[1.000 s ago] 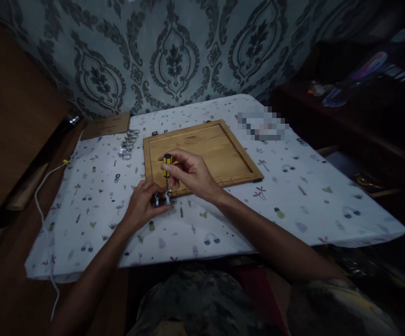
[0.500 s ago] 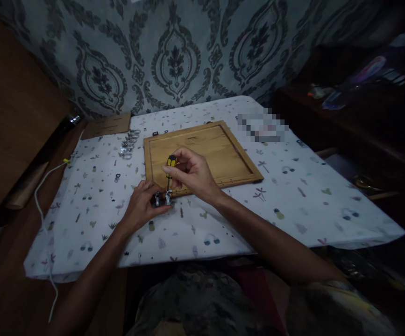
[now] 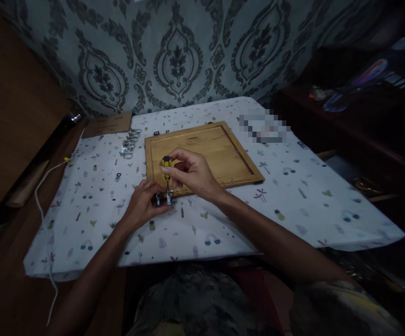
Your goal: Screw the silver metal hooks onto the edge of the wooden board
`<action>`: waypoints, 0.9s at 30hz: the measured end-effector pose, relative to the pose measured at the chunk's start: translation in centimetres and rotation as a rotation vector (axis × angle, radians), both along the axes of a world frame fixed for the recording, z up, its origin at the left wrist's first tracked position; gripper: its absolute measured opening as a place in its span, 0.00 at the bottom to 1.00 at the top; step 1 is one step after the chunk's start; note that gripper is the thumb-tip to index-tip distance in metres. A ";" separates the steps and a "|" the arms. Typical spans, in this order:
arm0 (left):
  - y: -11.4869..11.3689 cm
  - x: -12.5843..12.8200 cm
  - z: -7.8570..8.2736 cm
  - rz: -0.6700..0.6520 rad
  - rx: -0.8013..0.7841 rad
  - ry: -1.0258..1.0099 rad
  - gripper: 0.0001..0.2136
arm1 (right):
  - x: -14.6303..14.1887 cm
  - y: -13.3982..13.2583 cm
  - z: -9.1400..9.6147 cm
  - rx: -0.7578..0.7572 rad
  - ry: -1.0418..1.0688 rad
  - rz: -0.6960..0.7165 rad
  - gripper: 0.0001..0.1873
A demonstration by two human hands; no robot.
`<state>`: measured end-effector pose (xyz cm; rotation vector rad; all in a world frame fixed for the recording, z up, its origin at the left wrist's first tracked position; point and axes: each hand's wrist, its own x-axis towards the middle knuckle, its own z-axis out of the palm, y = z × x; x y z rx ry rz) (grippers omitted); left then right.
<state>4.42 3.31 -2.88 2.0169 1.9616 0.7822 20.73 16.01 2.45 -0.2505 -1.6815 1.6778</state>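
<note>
My right hand (image 3: 193, 172) is closed around the yellow and black handle of a screwdriver (image 3: 167, 162), held nearly upright. The screwdriver's shaft points down to a small shiny metal fitting (image 3: 169, 198) at the near left edge of a framed wooden panel (image 3: 202, 144). Beside it shows a second metal piece (image 3: 158, 199), partly covered by fingers. My left hand (image 3: 142, 200) is closed about these metal pieces, fingers on the far side and thumb stretched along the near side. Whether the two pieces are joined cannot be made out.
Several metal fittings (image 3: 129, 144) lie in a row left of the panel. Behind them is a flat piece of cardboard (image 3: 107, 125). A white cable (image 3: 37, 196) hangs over the left side of the printed tablecloth (image 3: 97, 233). A blurred-out item (image 3: 265, 127) lies at the far right.
The screwdriver's handle has tipped slightly to the left in my right hand. My left hand stays at the metal fittings, and the panel keeps its place on the table.
</note>
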 end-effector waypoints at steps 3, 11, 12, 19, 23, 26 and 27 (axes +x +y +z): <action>0.0 0.0 0.0 0.005 0.007 -0.005 0.16 | -0.1 -0.1 0.4 -0.011 -0.022 0.040 0.21; 0.1 0.2 0.2 0.000 0.002 0.006 0.15 | 0.1 0.1 -0.4 -0.009 0.024 0.087 0.19; 0.1 0.2 0.2 0.001 0.004 0.008 0.15 | 0.1 0.1 -0.5 -0.022 0.028 0.085 0.19; 0.0 0.2 0.1 0.020 0.006 -0.004 0.16 | -0.2 -0.3 -0.2 -0.090 0.027 0.014 0.26; 0.0 0.3 0.2 0.013 0.002 -0.005 0.15 | 0.1 -0.3 -0.3 -0.070 0.062 0.044 0.24; 0.0 0.3 0.1 0.009 0.016 -0.001 0.15 | 0.3 -0.2 -0.7 -0.042 0.053 0.065 0.24; 0.1 0.2 0.1 0.006 0.023 0.001 0.15 | 0.3 -0.2 -0.8 -0.043 0.046 0.068 0.24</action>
